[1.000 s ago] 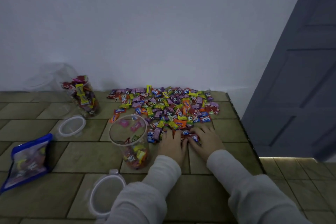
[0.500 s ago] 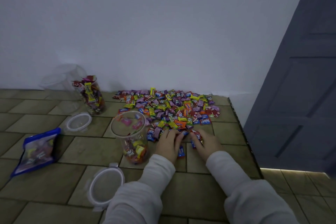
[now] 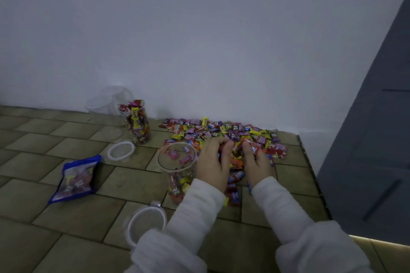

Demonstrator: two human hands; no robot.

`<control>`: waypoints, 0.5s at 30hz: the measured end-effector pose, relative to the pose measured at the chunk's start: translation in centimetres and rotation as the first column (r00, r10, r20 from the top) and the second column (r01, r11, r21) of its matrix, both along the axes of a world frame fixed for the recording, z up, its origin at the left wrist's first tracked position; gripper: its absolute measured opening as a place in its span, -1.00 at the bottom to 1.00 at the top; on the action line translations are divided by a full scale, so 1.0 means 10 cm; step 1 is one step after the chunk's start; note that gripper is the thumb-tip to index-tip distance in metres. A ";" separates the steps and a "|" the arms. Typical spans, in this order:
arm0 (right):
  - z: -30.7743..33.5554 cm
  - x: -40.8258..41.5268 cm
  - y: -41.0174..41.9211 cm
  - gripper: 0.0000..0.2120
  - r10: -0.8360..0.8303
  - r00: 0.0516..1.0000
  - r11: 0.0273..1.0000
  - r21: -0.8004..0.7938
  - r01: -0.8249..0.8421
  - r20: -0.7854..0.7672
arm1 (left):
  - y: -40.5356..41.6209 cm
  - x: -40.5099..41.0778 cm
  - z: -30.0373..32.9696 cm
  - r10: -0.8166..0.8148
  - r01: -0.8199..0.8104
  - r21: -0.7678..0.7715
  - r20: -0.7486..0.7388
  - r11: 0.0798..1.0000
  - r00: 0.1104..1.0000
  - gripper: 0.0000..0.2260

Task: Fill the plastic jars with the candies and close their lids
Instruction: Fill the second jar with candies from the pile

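Note:
A heap of wrapped candies (image 3: 221, 131) lies on the tiled floor against the wall. Both hands are raised over its near edge with fingers curled round a scoop of candies: my left hand (image 3: 213, 162) and my right hand (image 3: 257, 159), palms facing each other. A few candies lie loose below them. Just left of my left hand stands an open clear jar (image 3: 176, 168), partly filled. Its lid (image 3: 145, 226) lies on the floor in front. A second open jar (image 3: 136, 123), nearly full, stands further back left, with its lid (image 3: 121, 150) beside it.
A blue candy bag (image 3: 76, 178) lies flat at the left. An empty clear container (image 3: 104, 102) sits by the wall behind the full jar. The tiled platform ends at a raised edge (image 3: 310, 173) on the right, next to a grey door (image 3: 372, 139).
Both hands went from lying flat on the pile's near edge to gathering candies between them and lifting the scoop. The camera shifted, so the scene sits further right.

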State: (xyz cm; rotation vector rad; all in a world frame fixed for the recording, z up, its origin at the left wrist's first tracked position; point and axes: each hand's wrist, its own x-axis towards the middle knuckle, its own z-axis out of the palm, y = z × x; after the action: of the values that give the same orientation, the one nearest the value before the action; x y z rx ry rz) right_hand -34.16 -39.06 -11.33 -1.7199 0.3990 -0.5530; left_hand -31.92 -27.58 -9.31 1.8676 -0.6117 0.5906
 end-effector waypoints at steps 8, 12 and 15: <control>0.75 0.23 0.56 -0.71 0.109 0.982 0.918 0.363 -0.160 0.155 | 0.63 0.26 0.56 0.107 -0.105 -0.207 -0.002 0.973 0.994 -0.91; 0.88 0.46 0.85 -0.66 0.113 0.987 0.790 0.591 -0.160 0.116 | 0.92 0.50 0.47 0.117 -0.160 -0.259 -0.175 0.953 0.978 -0.84; 0.85 0.62 1.01 -0.72 0.097 0.991 0.747 0.651 -0.137 0.098 | 0.98 0.59 0.37 0.098 -0.182 -0.323 -0.260 0.929 0.961 -0.82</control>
State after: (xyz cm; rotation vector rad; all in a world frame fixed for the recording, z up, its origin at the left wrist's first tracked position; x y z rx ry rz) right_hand -27.92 -28.96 -2.85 -1.0278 0.3819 -0.3094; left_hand -25.98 -17.80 -5.64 1.6239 -0.1971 0.5164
